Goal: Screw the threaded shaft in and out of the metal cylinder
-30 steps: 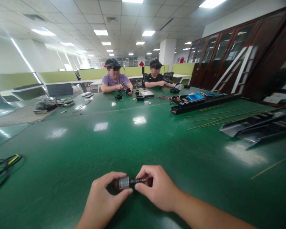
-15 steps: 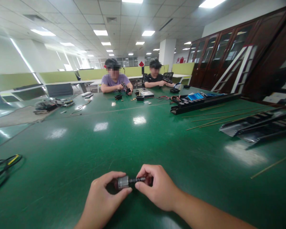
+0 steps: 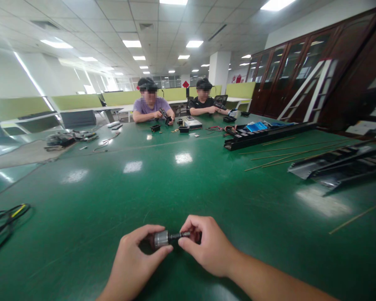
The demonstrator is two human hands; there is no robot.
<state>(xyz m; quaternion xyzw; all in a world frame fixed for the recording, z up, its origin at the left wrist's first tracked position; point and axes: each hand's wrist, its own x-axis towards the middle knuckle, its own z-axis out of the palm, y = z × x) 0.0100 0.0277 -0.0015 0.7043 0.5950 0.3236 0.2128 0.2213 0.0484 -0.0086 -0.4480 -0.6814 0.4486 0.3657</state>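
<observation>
Near the front of the green table, both hands are on one small part: a silver metal cylinder (image 3: 161,239) with a thin dark shaft (image 3: 174,237) sticking out to the right. My left hand (image 3: 134,255) is closed on the cylinder between thumb and fingers, and its left end is hidden by them. With thumb and forefinger, my right hand (image 3: 208,246) pinches the ringed outer end of the shaft. The part is held roughly level, just over the tabletop. What kind of part it is cannot be made out.
Black cable (image 3: 9,219) lies coiled at the left edge. To the right are thin brass-coloured rods (image 3: 285,159) and metal channels (image 3: 329,167). A black tray (image 3: 263,136) with blue packets lies farther back. Two people (image 3: 150,102) sit across the green table (image 3: 113,188), handling tools.
Both hands keep their hold on the part and stay almost in place. The right fingers have shifted very slightly along the shaft.
</observation>
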